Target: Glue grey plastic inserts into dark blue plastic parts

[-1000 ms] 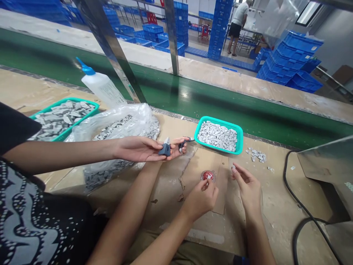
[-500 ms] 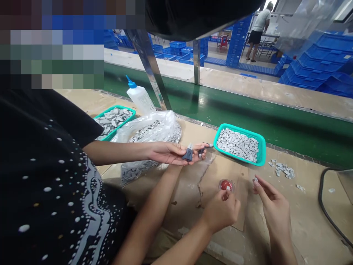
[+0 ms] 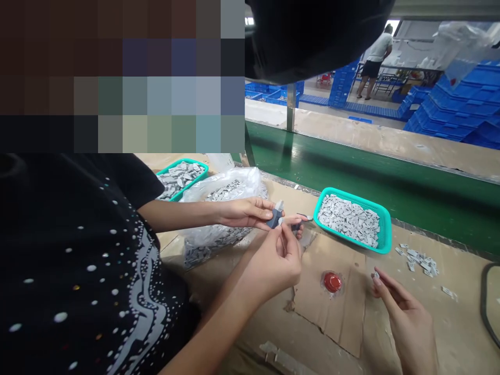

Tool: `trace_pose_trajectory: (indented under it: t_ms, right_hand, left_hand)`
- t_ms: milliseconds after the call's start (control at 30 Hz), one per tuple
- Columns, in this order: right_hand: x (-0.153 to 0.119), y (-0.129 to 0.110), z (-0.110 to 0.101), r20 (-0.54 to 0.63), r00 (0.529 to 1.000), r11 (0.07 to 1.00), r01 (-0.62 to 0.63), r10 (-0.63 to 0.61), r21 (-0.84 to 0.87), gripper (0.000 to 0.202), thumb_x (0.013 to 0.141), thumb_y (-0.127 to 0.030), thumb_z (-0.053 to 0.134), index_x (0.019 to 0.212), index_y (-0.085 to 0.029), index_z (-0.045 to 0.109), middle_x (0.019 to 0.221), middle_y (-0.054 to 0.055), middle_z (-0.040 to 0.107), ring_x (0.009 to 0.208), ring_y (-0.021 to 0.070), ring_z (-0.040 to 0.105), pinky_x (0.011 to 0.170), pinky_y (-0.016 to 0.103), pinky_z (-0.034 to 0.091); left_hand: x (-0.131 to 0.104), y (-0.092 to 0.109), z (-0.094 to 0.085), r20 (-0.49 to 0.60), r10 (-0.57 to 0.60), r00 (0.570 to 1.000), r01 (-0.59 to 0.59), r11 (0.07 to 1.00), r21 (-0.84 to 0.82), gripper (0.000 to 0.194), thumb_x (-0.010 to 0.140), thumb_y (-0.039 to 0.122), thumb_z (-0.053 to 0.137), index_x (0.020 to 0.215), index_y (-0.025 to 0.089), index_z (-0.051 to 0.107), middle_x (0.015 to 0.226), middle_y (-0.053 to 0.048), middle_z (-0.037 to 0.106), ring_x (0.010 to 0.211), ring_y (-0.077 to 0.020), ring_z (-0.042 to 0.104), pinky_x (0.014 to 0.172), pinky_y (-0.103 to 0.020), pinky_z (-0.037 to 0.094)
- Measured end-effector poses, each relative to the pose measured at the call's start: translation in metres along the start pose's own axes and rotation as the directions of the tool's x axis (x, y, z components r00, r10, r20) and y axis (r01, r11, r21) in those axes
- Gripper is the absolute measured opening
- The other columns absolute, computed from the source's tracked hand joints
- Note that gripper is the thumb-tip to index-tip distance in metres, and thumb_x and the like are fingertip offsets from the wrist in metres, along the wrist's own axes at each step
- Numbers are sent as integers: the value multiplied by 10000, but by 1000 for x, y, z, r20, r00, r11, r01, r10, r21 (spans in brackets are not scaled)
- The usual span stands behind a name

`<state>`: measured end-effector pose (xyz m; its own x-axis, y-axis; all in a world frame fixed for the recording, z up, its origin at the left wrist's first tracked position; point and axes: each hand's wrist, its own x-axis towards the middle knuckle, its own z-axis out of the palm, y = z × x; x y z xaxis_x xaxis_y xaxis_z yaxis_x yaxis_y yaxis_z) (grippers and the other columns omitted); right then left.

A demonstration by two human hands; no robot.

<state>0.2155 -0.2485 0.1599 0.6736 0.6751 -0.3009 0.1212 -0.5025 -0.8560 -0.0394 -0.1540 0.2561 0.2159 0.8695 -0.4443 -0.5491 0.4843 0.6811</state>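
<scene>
My left hand [image 3: 299, 231] is closed around a dark grey plastic part [image 3: 296, 227]. It is mostly hidden behind a co-worker's hands, its forearm passing under theirs. My right hand [image 3: 406, 312] pinches a small light grey plastic piece [image 3: 375, 274] between thumb and fingertips, right of a round red pot [image 3: 332, 282]. Close to my left hand, the co-worker's one hand [image 3: 252, 212] holds a dark grey part with a light tip [image 3: 276, 214]. The co-worker's other hand [image 3: 279, 258] presses a small white piece against that part.
A teal basket [image 3: 386, 234] of light grey pieces stands beyond the cardboard sheet [image 3: 344, 317]. Loose pieces [image 3: 420, 262] lie to its right, near a black cable [image 3: 484, 297]. At left are a clear plastic bag [image 3: 250, 182] and another teal basket [image 3: 195, 179]. A green belt [image 3: 351, 174] runs behind.
The co-worker's pinching hand has moved from the red pot up and left to the dark grey part. My two hands keep their grips. The view has shifted, so things appear lower and further right.
</scene>
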Motion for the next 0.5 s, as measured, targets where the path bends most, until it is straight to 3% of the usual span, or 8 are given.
trace_pose_trajectory:
  t_ms: [67, 133, 200, 233, 267, 300, 367, 500]
  right_hand:
    - [0, -1, 0, 11, 1000, 1000, -18, 18, -21, 714, 546, -656, 719, 1083, -186, 749, 777, 72, 755, 915, 316, 680, 728, 292, 544]
    - [0, -1, -1, 20, 1000, 999, -22, 23, -48, 703, 573, -658, 699, 1102, -198, 742, 814, 70, 762, 944, 320, 678, 720, 289, 541]
    - [0, -1, -2, 23, 999, 997, -22, 24, -71, 690, 593, -659, 687, 1110, -204, 739, 847, 68, 765, 965, 322, 676, 715, 287, 540]
    - [1, 0, -2, 25, 999, 997, -22, 24, -79, 689, 597, -657, 688, 1112, -203, 738, 852, 69, 766, 969, 323, 676, 711, 286, 541]
    - [1, 0, -2, 27, 999, 996, -20, 22, -84, 687, 601, -655, 691, 1113, -199, 738, 848, 70, 766, 966, 324, 677, 706, 285, 541]
    - [1, 0, -2, 31, 999, 996, -18, 20, -83, 687, 604, -650, 698, 1117, -194, 737, 837, 71, 765, 959, 324, 680, 700, 284, 543]
    - [2, 1, -1, 46, 999, 998, -4, 8, -68, 690, 609, -640, 716, 1125, -181, 733, 809, 73, 762, 932, 322, 687, 688, 282, 547]
    - [2, 4, 4, 57, 998, 1000, 31, -31, -3, 669, 620, -625, 741, 1101, -159, 741, 796, 73, 760, 868, 296, 700, 696, 269, 559]
  left_hand:
    - [1, 0, -4, 57, 159, 986, -168, 952, 257, 231, 881, 231, 577, 758, 93, 717, 738, -104, 682, 949, -199, 710, 953, -248, 554]
    - [3, -1, -7, 206, 311, 928, -367, 659, 656, 318, 922, 129, 442, 808, 61, 731, 788, -143, 706, 960, -221, 714, 980, -304, 542]
    - [5, 0, -9, 489, 309, 816, -494, -68, 867, 336, 863, -16, 406, 948, 29, 728, 883, -161, 726, 968, -236, 716, 934, -326, 568]
    - [6, 0, -10, 623, 205, 755, -479, -476, 738, 370, 813, -74, 425, 1028, 24, 710, 923, -155, 730, 954, -237, 720, 890, -315, 587]
    - [6, 0, -11, 701, 65, 710, -409, -772, 486, 424, 766, -113, 455, 1088, 29, 691, 940, -141, 733, 924, -232, 726, 841, -296, 604]
    - [6, -1, -11, 730, -59, 681, -314, -924, 219, 465, 727, -137, 486, 1109, 39, 684, 928, -124, 736, 879, -226, 732, 790, -276, 615]
    - [5, -1, -12, 742, -179, 646, -154, -983, -103, 460, 692, -146, 537, 1070, 57, 704, 873, -102, 736, 809, -217, 732, 725, -249, 621]
    - [1, -2, -16, 811, -153, 565, -47, -987, -153, 334, 718, -117, 565, 964, 32, 734, 859, -135, 730, 795, -234, 722, 723, -267, 617]
